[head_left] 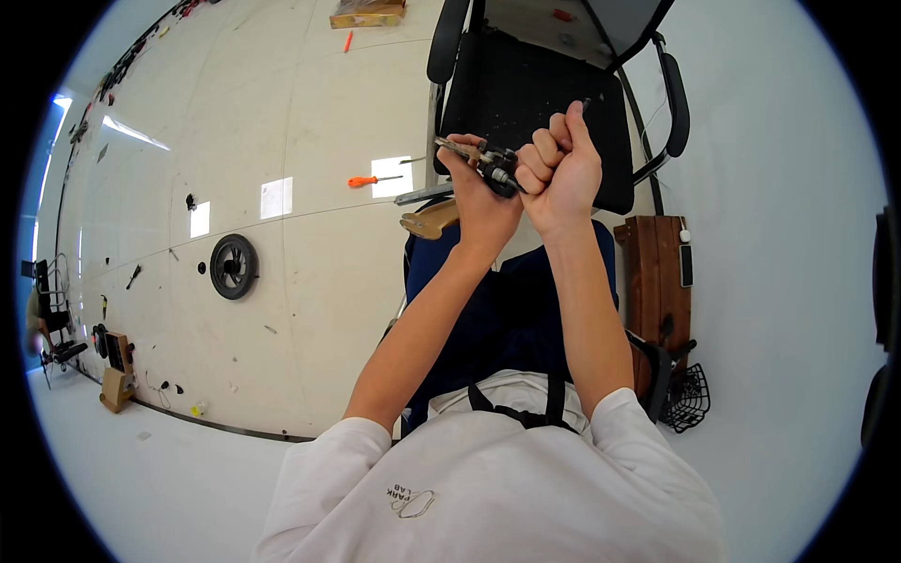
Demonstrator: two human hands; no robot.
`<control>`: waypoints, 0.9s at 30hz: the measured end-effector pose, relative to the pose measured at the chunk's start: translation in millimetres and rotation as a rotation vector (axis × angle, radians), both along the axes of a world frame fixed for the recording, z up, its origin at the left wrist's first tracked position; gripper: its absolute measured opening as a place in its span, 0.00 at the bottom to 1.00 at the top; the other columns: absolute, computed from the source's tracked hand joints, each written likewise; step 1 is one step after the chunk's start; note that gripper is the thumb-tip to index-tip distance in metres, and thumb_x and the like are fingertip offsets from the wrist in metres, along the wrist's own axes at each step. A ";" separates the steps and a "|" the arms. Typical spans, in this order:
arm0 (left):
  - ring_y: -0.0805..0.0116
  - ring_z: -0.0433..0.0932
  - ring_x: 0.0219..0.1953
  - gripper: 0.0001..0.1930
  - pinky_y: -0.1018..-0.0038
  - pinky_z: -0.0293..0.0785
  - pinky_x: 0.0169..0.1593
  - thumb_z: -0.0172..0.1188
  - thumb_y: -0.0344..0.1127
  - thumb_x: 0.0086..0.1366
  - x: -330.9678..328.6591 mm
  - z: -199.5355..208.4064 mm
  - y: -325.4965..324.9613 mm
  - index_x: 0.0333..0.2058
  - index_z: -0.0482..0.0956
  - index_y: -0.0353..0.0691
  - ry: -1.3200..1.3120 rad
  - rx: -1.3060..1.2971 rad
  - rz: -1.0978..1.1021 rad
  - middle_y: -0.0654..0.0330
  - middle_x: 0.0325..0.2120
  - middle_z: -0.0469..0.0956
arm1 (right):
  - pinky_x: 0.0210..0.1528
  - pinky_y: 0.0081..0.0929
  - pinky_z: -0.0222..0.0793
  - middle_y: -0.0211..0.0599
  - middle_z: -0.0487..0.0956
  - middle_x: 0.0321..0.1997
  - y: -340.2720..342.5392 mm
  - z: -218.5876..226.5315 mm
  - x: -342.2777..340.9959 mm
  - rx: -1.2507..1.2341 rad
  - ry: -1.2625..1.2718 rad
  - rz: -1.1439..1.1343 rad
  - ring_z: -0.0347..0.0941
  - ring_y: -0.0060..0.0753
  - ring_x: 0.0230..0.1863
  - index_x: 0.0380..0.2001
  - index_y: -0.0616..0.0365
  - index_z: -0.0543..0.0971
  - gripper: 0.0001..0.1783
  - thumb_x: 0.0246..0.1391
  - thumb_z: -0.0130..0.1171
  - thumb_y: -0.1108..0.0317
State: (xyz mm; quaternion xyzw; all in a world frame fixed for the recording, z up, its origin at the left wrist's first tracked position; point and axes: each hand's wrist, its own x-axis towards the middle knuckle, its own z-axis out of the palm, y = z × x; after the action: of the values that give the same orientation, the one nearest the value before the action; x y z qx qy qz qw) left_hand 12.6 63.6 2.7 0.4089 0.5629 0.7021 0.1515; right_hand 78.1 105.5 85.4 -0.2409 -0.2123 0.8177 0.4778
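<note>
My left hand (485,208) is wrapped round a small black-and-silver mechanical part (495,169), with a flat, worn metal piece jutting from its left end. Close against its right side, my right hand (571,178) is closed in a fist, thumb pointing up. A thin dark rod-like tool (587,105) shows just past that thumb; the rest of it is hidden in the fist, so its kind is unclear. Both hands are held above my lap, in front of the seat of a black office chair (535,94).
Left on the tiled floor lie a small black wheel (233,266) and an orange-handled screwdriver (374,181). A cardboard box (368,13) is at the far edge. Brown wooden box (649,281) and black wire basket (688,399) stand at right, beside a white wall.
</note>
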 end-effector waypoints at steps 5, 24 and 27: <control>0.65 0.66 0.42 0.33 0.72 0.67 0.48 0.68 0.28 0.50 -0.3 1.8 0.8 0.47 0.51 0.36 -0.055 -0.006 0.010 0.53 0.41 0.60 | 0.13 0.20 0.30 0.19 0.46 0.12 -7.2 -0.8 -10.8 0.088 -0.073 -0.124 0.36 0.15 0.12 0.16 0.46 0.54 0.27 0.67 0.43 0.47; 0.64 0.66 0.41 0.30 0.71 0.66 0.47 0.66 0.26 0.52 -0.5 5.9 1.5 0.45 0.52 0.36 0.049 -0.034 0.008 0.53 0.40 0.60 | 0.20 0.22 0.62 0.27 0.65 0.18 35.6 -2.5 12.6 0.511 -0.538 -0.156 0.61 0.19 0.17 0.31 0.59 0.69 0.13 0.66 0.46 0.61; 0.65 0.66 0.40 0.30 0.71 0.67 0.45 0.66 0.26 0.53 -1.5 11.2 0.7 0.45 0.52 0.36 0.026 -0.053 -0.006 0.53 0.40 0.60 | 0.22 0.24 0.61 0.31 0.67 0.17 48.5 -7.7 20.4 0.855 -0.921 -0.271 0.61 0.20 0.17 0.32 0.61 0.70 0.11 0.64 0.48 0.64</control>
State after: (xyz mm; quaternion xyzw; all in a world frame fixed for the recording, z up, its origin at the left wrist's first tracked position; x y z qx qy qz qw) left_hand 11.1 64.3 14.0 0.4154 0.5821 0.6810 0.1573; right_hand 98.5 154.1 77.7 -0.3804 -0.6708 0.4060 0.4904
